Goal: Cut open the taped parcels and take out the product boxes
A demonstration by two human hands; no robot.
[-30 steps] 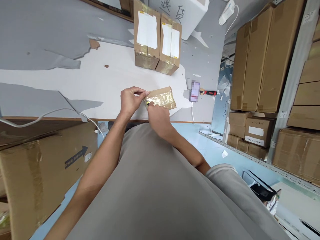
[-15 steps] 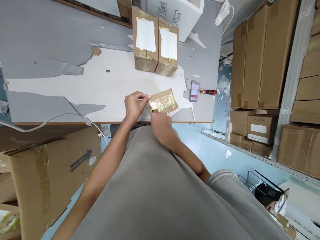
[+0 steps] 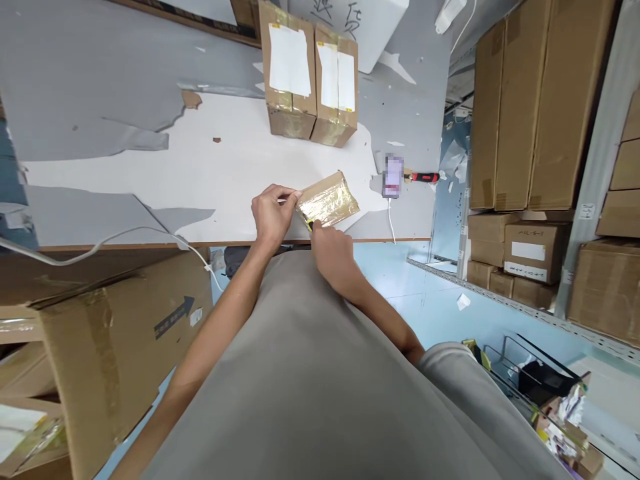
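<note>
The right hand (image 3: 334,257) is clenched around a small yellow-and-black object (image 3: 310,225) at the left edge of a flat cardboard packet (image 3: 327,200); its far left corner is pinched in the left hand's grip (image 3: 274,212), over the bench (image 3: 230,167). Compared with one second earlier, the packet's near edge is less covered. Its face is coated with glossy, wrinkled tape (image 3: 334,205). Beyond, two oblong brown cartons (image 3: 292,123) are placed side by side.

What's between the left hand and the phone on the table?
Taped cardboard, touching the left hand, then bare tabletop before the phone, in the head view.
</note>
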